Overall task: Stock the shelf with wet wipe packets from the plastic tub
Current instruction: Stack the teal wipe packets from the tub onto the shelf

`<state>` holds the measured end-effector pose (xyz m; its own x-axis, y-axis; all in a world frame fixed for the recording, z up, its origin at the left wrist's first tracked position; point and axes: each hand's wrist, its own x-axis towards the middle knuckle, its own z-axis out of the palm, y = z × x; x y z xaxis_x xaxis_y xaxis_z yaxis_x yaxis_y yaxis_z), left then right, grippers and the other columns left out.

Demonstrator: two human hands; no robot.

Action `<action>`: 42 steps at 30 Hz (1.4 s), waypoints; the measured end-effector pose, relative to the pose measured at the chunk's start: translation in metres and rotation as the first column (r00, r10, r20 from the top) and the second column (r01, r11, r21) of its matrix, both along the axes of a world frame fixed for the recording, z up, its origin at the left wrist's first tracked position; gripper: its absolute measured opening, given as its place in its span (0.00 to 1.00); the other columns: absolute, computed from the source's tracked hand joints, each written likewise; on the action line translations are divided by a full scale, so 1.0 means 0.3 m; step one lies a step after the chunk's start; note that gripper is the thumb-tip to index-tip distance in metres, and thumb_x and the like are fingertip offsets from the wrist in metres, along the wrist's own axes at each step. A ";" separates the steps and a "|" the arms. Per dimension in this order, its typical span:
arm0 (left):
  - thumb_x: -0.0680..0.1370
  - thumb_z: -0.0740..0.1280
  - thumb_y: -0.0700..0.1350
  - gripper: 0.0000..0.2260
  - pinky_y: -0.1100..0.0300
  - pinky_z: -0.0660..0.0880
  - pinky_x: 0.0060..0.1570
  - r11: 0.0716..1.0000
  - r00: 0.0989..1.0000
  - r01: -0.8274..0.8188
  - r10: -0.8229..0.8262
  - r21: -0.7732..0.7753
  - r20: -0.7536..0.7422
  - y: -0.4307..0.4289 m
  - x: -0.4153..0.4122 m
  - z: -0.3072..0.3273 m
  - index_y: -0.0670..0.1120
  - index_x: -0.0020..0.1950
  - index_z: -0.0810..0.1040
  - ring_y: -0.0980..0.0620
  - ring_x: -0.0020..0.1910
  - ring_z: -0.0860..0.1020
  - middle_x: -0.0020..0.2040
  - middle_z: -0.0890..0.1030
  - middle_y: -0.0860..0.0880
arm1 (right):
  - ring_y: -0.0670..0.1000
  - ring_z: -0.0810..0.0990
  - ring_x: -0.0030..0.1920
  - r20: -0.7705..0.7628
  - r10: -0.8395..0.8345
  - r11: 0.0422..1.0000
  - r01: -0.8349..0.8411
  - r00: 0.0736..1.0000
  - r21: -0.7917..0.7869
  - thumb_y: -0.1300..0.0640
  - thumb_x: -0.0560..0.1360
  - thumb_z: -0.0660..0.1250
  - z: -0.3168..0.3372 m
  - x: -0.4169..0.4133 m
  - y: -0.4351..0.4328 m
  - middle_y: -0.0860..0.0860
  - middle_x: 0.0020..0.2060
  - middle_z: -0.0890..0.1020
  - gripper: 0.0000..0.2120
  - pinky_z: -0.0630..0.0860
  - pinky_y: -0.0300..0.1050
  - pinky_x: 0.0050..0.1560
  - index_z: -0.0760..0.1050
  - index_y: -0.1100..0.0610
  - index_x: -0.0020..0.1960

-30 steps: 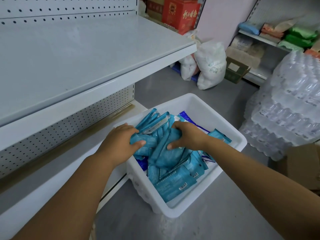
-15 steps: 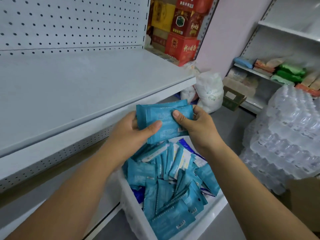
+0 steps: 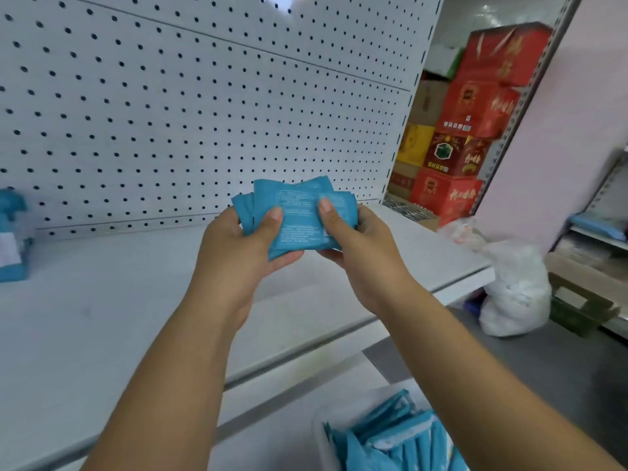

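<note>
Head view: the left hand (image 3: 238, 246) and right hand (image 3: 356, 253) together grasp a small stack of packets (image 3: 299, 215), fingers (image 3: 287, 258) curled beneath it and thumbs pressing its printed face. The stack hangs above the white shelf (image 3: 102, 317), in front of the pegboard (image 3: 204, 113). More packets stand at the shelf's far left (image 3: 12, 239). The tub (image 3: 321, 433), bottom right, holds further ones. Red boxes (image 3: 475, 113) are stacked beyond.

Bright, even, soft-shadowed light; edges bow from the wide lens; motion blur at right.
</note>
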<state>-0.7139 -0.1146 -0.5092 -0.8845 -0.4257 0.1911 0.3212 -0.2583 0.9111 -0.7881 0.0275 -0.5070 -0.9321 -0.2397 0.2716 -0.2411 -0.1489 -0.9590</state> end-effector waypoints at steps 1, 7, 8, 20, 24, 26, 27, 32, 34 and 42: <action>0.82 0.67 0.41 0.09 0.56 0.83 0.46 0.998 0.998 -0.056 0.056 0.017 0.001 -0.040 0.003 0.001 0.43 0.61 0.79 0.49 0.52 0.86 0.56 0.85 0.46 | 0.53 0.85 0.56 0.010 0.046 0.999 -0.046 0.999 -0.001 0.50 0.76 0.72 0.007 -0.001 -0.051 0.56 0.56 0.84 0.19 0.82 0.50 0.55 0.76 0.58 0.62; 0.76 0.75 0.48 0.25 0.58 0.79 0.49 0.859 0.854 -0.505 0.512 -0.085 0.090 -0.224 0.048 -0.020 0.47 0.70 0.70 0.59 0.50 0.80 0.65 0.75 0.49 | 0.56 0.85 0.52 0.002 0.056 0.998 -0.056 0.998 -0.020 0.55 0.73 0.77 0.011 -0.004 -0.323 0.60 0.54 0.83 0.18 0.84 0.50 0.50 0.77 0.59 0.59; 0.76 0.74 0.51 0.27 0.56 0.76 0.54 0.808 0.806 -0.558 0.582 -0.189 0.108 -0.256 0.058 -0.023 0.50 0.72 0.69 0.60 0.53 0.77 0.68 0.72 0.50 | 0.57 0.85 0.52 0.011 0.058 0.998 -0.057 0.998 -0.042 0.56 0.73 0.77 0.009 0.000 -0.363 0.60 0.54 0.83 0.17 0.84 0.51 0.51 0.77 0.58 0.58; 0.82 0.67 0.44 0.24 0.54 0.77 0.63 0.794 0.809 -0.587 0.582 -0.160 -0.082 -0.477 0.180 -0.056 0.62 0.75 0.69 0.55 0.66 0.76 0.72 0.72 0.56 | 0.53 0.85 0.53 -0.007 0.295 0.954 -0.295 0.956 -0.052 0.52 0.75 0.74 0.034 0.134 -0.661 0.52 0.53 0.85 0.14 0.82 0.46 0.51 0.76 0.52 0.59; 0.81 0.68 0.39 0.18 0.53 0.81 0.57 0.748 0.745 -0.663 0.657 -0.026 -0.113 -0.523 0.214 -0.072 0.59 0.64 0.80 0.49 0.68 0.75 0.77 0.67 0.49 | 0.52 0.85 0.55 0.145 0.518 0.854 -0.501 0.843 -0.141 0.43 0.79 0.65 0.052 0.168 -0.708 0.54 0.57 0.84 0.20 0.81 0.47 0.52 0.76 0.56 0.64; 0.82 0.67 0.41 0.14 0.54 0.80 0.59 0.755 0.756 -0.654 0.650 -0.043 -0.081 -0.538 0.225 -0.070 0.60 0.61 0.81 0.52 0.67 0.76 0.79 0.62 0.50 | 0.53 0.84 0.58 0.153 0.569 0.821 -0.551 0.808 -0.147 0.42 0.80 0.62 0.057 0.175 -0.725 0.55 0.59 0.84 0.22 0.81 0.49 0.56 0.76 0.57 0.65; 0.81 0.68 0.44 0.13 0.53 0.78 0.63 0.759 0.764 -0.646 0.642 -0.081 -0.064 -0.542 0.230 -0.065 0.61 0.61 0.80 0.52 0.68 0.75 0.80 0.61 0.51 | 0.54 0.83 0.59 0.151 0.588 0.808 -0.570 0.794 -0.150 0.43 0.81 0.61 0.060 0.177 -0.732 0.55 0.59 0.84 0.22 0.80 0.51 0.58 0.76 0.58 0.66; 0.65 0.68 0.74 0.36 0.47 0.66 0.74 0.836 0.834 -0.518 0.540 -0.184 0.108 -0.546 0.267 -0.045 0.66 0.72 0.71 0.52 0.77 0.65 0.82 0.54 0.57 | 0.59 0.79 0.65 0.155 0.705 0.709 -0.687 0.692 -0.159 0.37 0.81 0.56 0.086 0.178 -0.767 0.56 0.60 0.83 0.29 0.74 0.57 0.68 0.77 0.58 0.66; 0.56 0.67 0.82 0.46 0.45 0.67 0.73 0.884 0.883 -0.448 0.461 -0.135 0.085 -0.559 0.277 -0.042 0.69 0.72 0.69 0.52 0.76 0.66 0.81 0.59 0.56 | 0.60 0.76 0.67 0.130 0.722 0.691 -0.712 0.679 -0.121 0.35 0.81 0.51 0.088 0.174 -0.781 0.56 0.62 0.82 0.32 0.72 0.58 0.70 0.77 0.58 0.67; 0.59 0.73 0.74 0.38 0.53 0.79 0.60 0.973 0.972 -0.232 0.231 -0.013 -0.029 -0.560 0.287 -0.031 0.63 0.67 0.78 0.51 0.60 0.82 0.60 0.83 0.60 | 0.50 0.77 0.67 -0.065 0.667 0.741 -0.653 0.742 0.158 0.51 0.84 0.60 0.028 0.173 -0.815 0.48 0.62 0.82 0.14 0.71 0.49 0.67 0.78 0.43 0.66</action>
<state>-0.6278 -0.2826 -0.5183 -0.7565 -0.6150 0.2225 0.3953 -0.1590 0.9047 -0.7362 -0.2170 -0.4985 -0.4935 -0.8197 0.2906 -0.2289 -0.2000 -0.9527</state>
